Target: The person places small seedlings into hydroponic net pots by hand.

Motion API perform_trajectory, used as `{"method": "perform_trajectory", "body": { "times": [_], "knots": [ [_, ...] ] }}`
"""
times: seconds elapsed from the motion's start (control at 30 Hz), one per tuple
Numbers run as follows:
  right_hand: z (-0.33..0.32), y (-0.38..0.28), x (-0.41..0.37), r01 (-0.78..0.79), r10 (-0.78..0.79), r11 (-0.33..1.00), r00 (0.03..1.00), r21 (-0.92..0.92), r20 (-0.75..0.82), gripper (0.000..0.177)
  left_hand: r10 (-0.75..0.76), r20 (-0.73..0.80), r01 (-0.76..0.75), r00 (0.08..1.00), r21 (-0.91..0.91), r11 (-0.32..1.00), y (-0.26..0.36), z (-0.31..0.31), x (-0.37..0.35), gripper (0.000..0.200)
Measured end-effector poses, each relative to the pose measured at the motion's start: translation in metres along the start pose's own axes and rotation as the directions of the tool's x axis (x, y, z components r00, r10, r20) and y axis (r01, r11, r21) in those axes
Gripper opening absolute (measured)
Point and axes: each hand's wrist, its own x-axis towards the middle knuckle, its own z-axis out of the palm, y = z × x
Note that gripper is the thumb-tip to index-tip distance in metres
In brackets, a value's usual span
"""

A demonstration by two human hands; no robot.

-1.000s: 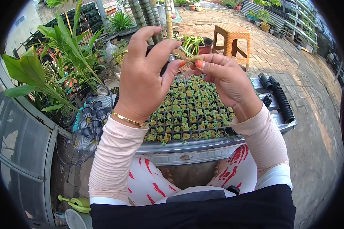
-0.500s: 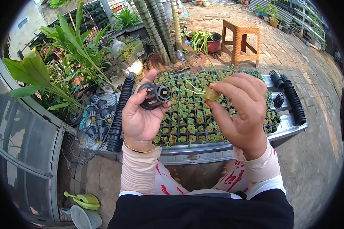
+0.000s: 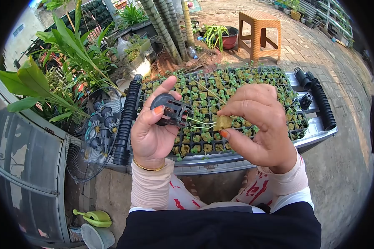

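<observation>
A black slotted net pot [image 3: 172, 111] lies sideways in my left hand [image 3: 153, 133], its slotted bottom facing right. My right hand [image 3: 259, 124] pinches a small yellowish growing plug [image 3: 222, 123] between thumb and fingers. Thin pale stems [image 3: 201, 121] run left from the plug to the bottom opening of the pot, where their tips are hidden. A thin stick [image 3: 210, 92] slants up and left from my right fingers. Below both hands lies a black seedling tray [image 3: 207, 148] full of plugs with small green sprouts.
Left of the tray are a stack of black pots [image 3: 128, 120] and a wire basket [image 3: 81, 159] holding several filled pots. More black pots [image 3: 322, 103] lie at the right. An orange stool [image 3: 259, 37] stands behind. A green watering can [image 3: 96, 218] is at lower left.
The plug in my right hand has moved down and slightly left, bringing its stems to the pot's bottom opening. The pot has turned slightly in my left hand. The view has shifted a little.
</observation>
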Motion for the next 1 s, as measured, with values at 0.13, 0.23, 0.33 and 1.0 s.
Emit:
{"method": "perform_trajectory", "body": {
  "times": [0.13,0.23,0.33,1.0],
  "knots": [
    [0.0,0.003,-0.002,0.004,-0.004,0.998,1.0,0.055,0.002,0.024,0.003,0.021,-0.003,1.0,0.032,0.999,-0.001,0.006,-0.002,0.068],
    [-0.001,0.005,-0.004,-0.003,0.003,0.999,1.0,0.047,0.002,0.024,-0.013,0.032,0.011,0.999,0.067,0.998,-0.004,0.011,-0.002,0.069],
    [-0.004,0.001,-0.004,-0.016,0.016,1.0,1.0,0.01,-0.002,0.023,-0.018,0.023,0.015,1.0,0.101,0.995,-0.005,0.014,-0.004,0.069],
    [-0.001,-0.012,-0.004,0.024,-0.042,0.987,0.993,-0.161,-0.11,0.023,0.014,-0.069,-0.004,0.998,0.143,0.99,-0.007,0.018,-0.008,0.068]
  ]
}}
